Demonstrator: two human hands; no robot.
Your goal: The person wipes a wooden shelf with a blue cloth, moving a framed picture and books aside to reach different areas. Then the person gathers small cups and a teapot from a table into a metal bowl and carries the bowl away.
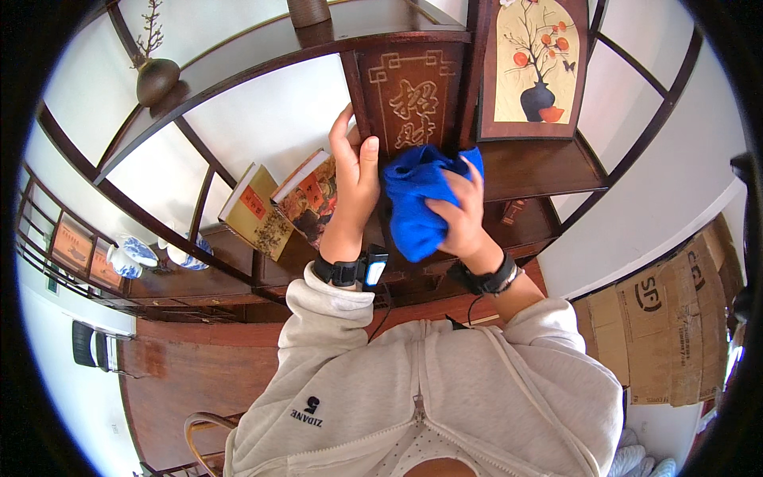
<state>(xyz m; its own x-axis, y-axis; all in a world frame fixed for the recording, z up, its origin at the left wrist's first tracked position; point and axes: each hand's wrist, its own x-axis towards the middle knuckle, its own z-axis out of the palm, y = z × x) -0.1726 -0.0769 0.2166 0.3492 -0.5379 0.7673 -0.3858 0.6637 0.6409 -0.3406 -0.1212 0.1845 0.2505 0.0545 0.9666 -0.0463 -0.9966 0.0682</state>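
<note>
My left hand (357, 173) rests against the left edge of a dark wooden panel (408, 89) with carved characters, its thumb on the front side and its fingers reaching behind the edge. In my right hand (462, 214) is a bunched blue cloth (417, 208), held at the panel's lower part and hiding what lies under it. The panel stands upright in a dark wooden shelf unit (536, 170). Black straps are around both wrists, and a small device sits on the left one.
Two books (259, 211) lean left of my left hand. A framed vase picture (533, 71) stands right of the panel. A round brown vase (158, 82) with twigs is on the upper left shelf; blue-and-white porcelain (131, 256) stands farther left. Flattened cardboard (661, 322) leans at the right.
</note>
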